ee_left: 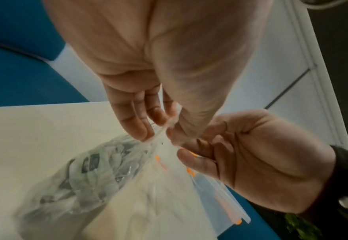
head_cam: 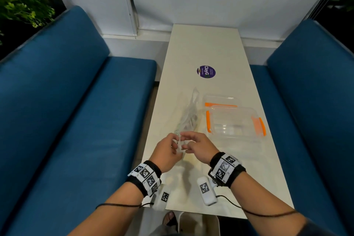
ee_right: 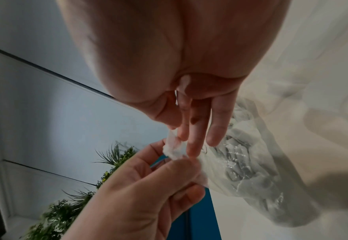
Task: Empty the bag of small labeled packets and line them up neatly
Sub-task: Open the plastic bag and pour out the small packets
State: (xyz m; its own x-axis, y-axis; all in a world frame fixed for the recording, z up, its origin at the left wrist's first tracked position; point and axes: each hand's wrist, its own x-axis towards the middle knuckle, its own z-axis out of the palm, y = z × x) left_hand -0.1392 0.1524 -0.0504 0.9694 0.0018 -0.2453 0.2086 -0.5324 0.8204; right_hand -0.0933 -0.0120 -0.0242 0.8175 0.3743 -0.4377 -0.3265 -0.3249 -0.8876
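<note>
A clear plastic bag [head_cam: 188, 119] full of small labeled packets [ee_left: 91, 168] lies on the white table [head_cam: 203, 53], stretching away from me. Both hands meet at its near, bunched end. My left hand [head_cam: 168, 149] pinches the twisted plastic between thumb and fingers. My right hand [head_cam: 193, 144] pinches the same knot-like bunch [ee_right: 174, 149] from the other side. In the left wrist view the bag's neck [ee_left: 164, 128] is pulled taut between the two hands. The packets inside show grey and white print through the plastic [ee_right: 242, 164].
A clear plastic box with orange clips [head_cam: 236, 121] sits right of the bag, its lid [head_cam: 220, 100] lying behind it. A purple round sticker [head_cam: 206, 72] marks the table's middle. Blue benches [head_cam: 76, 120] flank the table on both sides.
</note>
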